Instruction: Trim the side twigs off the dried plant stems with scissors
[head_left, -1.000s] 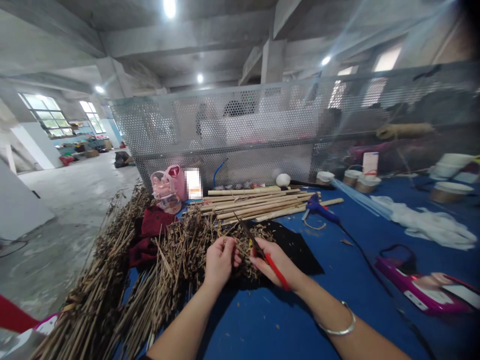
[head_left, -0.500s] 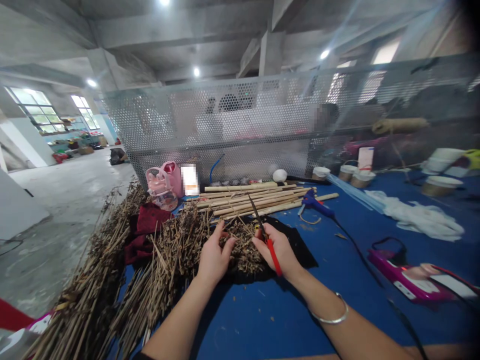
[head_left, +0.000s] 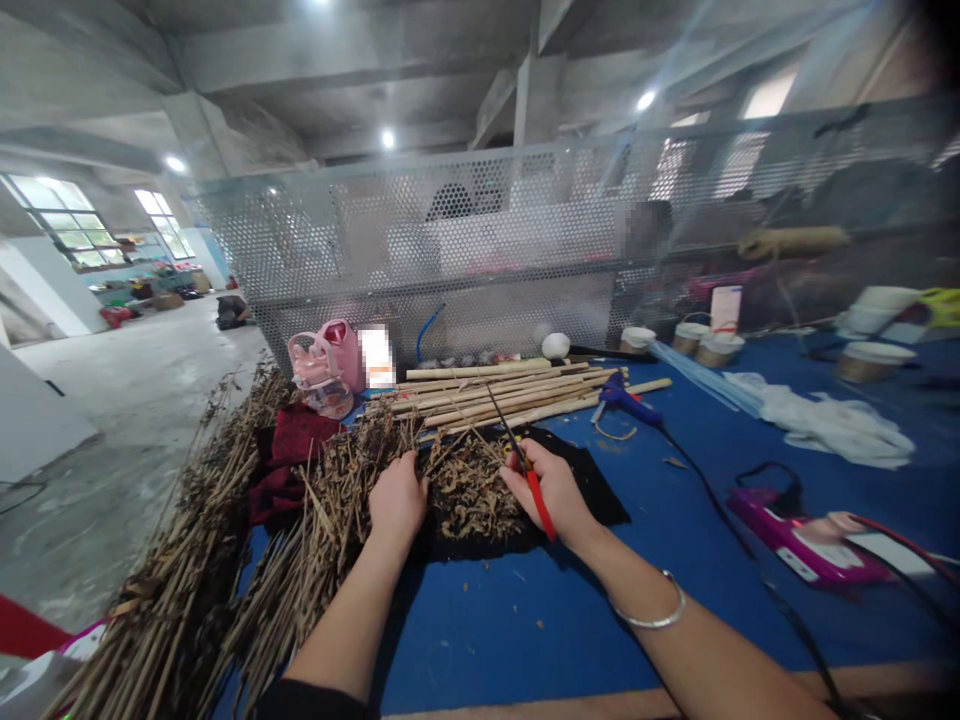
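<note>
Inspector: State the grip.

Clerk: The right hand (head_left: 551, 487) is clenched around red-handled scissors (head_left: 525, 468), blades pointing up and away. The left hand (head_left: 396, 497) presses, fingers curled, into dry brown twig clippings (head_left: 469, 492) heaped on a black cloth (head_left: 592, 490).

Inspector: Count?

Clerk: One pair of scissors, two hands, one cloth on the blue table (head_left: 525, 630); the clippings are too many to count.

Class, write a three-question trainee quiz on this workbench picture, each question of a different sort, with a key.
1. True or false: the right hand holds red-handled scissors.
2. The left hand rests on: A) dried twigs B) a white cloth C) a pink bottle.
3. Fill in: the right wrist wears a silver ____.

Key: 1 true; 2 A; 3 bracelet.
</note>
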